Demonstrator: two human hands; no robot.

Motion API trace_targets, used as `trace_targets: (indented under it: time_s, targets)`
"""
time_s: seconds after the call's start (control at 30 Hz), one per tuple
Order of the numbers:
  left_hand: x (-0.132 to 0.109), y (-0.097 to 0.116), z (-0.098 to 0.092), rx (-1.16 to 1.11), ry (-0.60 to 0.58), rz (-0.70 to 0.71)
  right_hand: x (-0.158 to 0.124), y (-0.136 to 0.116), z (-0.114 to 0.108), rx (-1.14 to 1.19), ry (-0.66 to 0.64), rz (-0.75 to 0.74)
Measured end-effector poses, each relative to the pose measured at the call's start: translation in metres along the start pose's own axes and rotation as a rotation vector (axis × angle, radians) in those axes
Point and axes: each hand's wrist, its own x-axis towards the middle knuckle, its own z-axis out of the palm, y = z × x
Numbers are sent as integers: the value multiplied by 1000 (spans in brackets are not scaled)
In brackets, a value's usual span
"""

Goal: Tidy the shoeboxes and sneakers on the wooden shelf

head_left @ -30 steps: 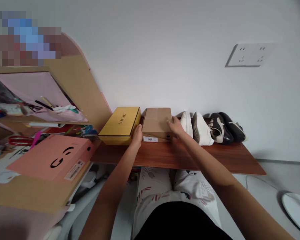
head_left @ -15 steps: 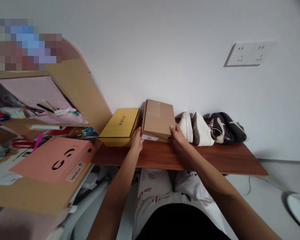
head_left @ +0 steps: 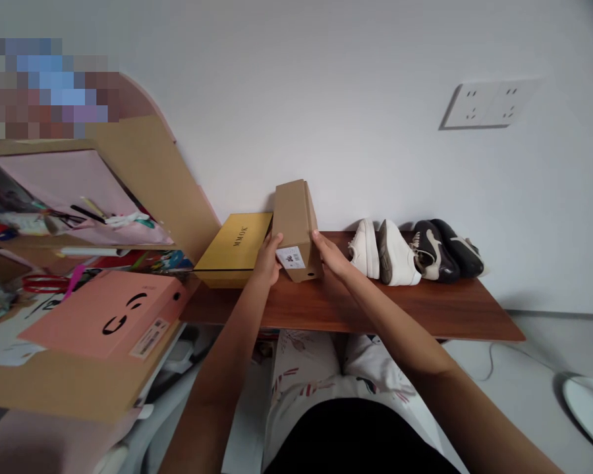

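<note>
A brown cardboard shoebox [head_left: 292, 214] with a white label on its near end stands on its long side, slightly tilted, over the reddish-brown wooden shelf [head_left: 375, 306]. My left hand [head_left: 268, 260] grips its left side near the label, and my right hand [head_left: 330, 253] presses its right side, so the box is held between both. Just left of it lies a yellow shoebox [head_left: 234, 243] marked MMOK, partly behind my left hand. To the right stand a pair of white sneakers [head_left: 398, 253] and a pair of black shoes [head_left: 437, 253].
A pink box [head_left: 106, 313] sits on the desk [head_left: 69, 388] at left, near red-handled scissors [head_left: 44, 283] and papers. Above it rises a cluttered desk rack [head_left: 153, 171]. A wall socket [head_left: 489, 105] is at upper right. A white round object [head_left: 590, 415] lies on the floor at right.
The brown shoebox has turned from lying flat onto its narrow side and shifted left, close against the yellow box. My right hand has moved left with it.
</note>
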Motion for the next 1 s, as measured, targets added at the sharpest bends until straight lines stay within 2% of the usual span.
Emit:
trace_targets:
  time_s: [0.13,0.3,0.43,0.5,0.6,0.67,0.77,0.87,1.0]
  targets:
    - [4,-7,3,67,-18,-15,-1,-9,2,2,-38,11]
    - [4,-16,4,74,-45,-78,-5,1,1,17,-14,86]
    - [12,-24,1,7,-23,-145,-6,5,3,5,20,89]
    - [16,-35,-3,-10,15,-185,-8,4,4,-9,46,80]
    - [14,-63,-13,40,133,-265,-11,1,1,13,102,61]
    - [8,-84,-19,60,205,-330,-14,1,-7,33,139,38]
    - [-5,-101,-23,5,212,-427,-16,10,-26,49,182,-36]
    - [-14,-98,-20,-64,186,-425,-16,26,-48,85,202,-74]
    - [-14,-77,-10,-82,246,-254,-17,40,-62,35,274,-98]
